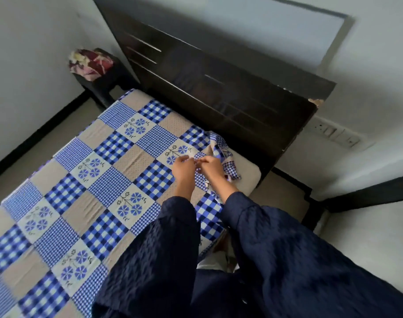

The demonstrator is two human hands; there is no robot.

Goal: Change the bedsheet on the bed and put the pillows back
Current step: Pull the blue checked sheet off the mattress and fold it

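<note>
A blue, white and beige patchwork bedsheet (99, 180) lies spread over the bed. Its near corner by the headboard is bunched and folded back (221, 148), baring the cream mattress corner (248, 173). My left hand (184, 167) and my right hand (211, 167) are close together at that corner, each pinching the folded edge of the sheet. Dark blue sleeves cover both arms. No pillows are in view.
A dark wooden headboard (219, 88) stands against the wall. A dark stool (104, 86) in the far corner carries a bundle of red and cream cloth (90, 63). A wall switch panel (336, 134) is at the right. Beige floor (46, 138) runs along the bed's far side.
</note>
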